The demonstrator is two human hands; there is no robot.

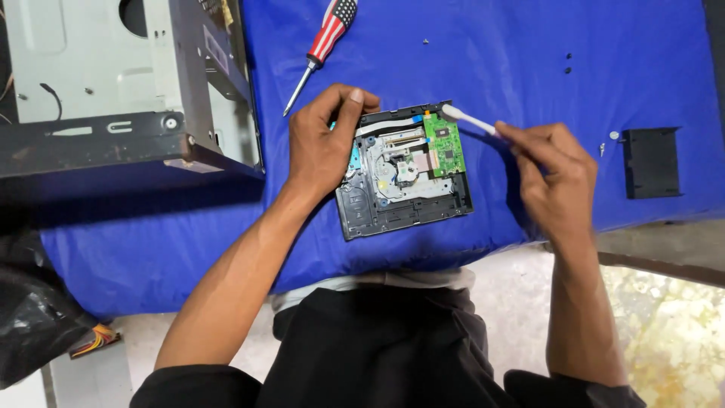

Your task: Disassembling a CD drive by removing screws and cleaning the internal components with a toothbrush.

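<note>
Far left, a grey and black metal PC case (pixel 113 83) lay on its side on the blue cloth-covered surface (pixel 529 53), w/ a black plastic bag (pixel 34 317) below it at the frame edge. Just right of the case, a screwdriver with a red, white and blue striped handle (pixel 321 47) pointed its tip down-left.

The left hand (pixel 321 143) rested on the upper-left corner of the opened black optical disc drive (pixel 404 170), fingers spread over the edge, pressing rather than pinching. The drive sat mid-surface, near the front edge, lid off, green circuit board (pixel 443 145) and silver mechanism exposed. Its long axis ran roughly front to back, tilted slightly.

The right hand (pixel 551 177) had its grip pressed together on a white cotton swab (pixel 468 121), tip touching the drive's upper-right corner by the board. The swab's axis ran up-left, tip toward the drive.

Judgement: swab is v. light, bendy; best held near mid-stick. Drive is stiff but internals fragile; hold by the outer frame only.

Far right: a few small loose screws (pixel 568 63) and a flat black rectangular plastic panel (pixel 652 162).
</note>
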